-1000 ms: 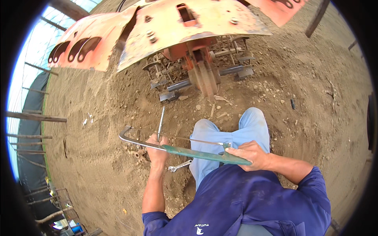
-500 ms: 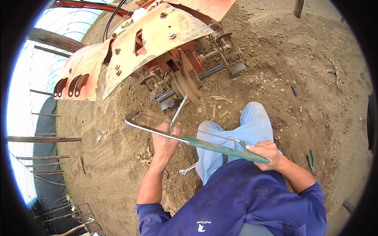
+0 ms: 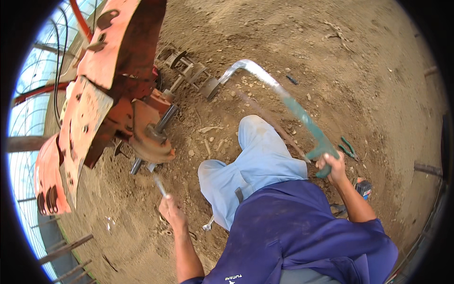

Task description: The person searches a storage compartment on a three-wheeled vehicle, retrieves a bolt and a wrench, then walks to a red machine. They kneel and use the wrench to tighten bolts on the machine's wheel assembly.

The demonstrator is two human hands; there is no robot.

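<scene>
My right hand (image 3: 332,166) is closed around the green handle of a hacksaw (image 3: 302,116). The saw's silver front end points up and away to the left, and its thin blade is blurred by motion. My left hand (image 3: 174,213) grips a slim metal rod (image 3: 161,184). The far end of that rod reaches up to the underside of an orange tiller (image 3: 135,80), by its round rusty housing (image 3: 153,142); whether the two touch, I cannot tell. The saw is well apart from both rod and tiller.
Green-handled pliers (image 3: 349,148) lie on the soil just beyond my right hand, with a dark box (image 3: 363,188) nearer me. A wrench (image 3: 208,223) lies by my left leg. A small dark piece (image 3: 292,79) sits farther off. Wooden poles (image 3: 66,248) edge the left side.
The hacksaw has swung away from the rod, out to the right, in my right hand. My left hand still holds the rod, lower in view. The view has turned, shifting the tiller leftward.
</scene>
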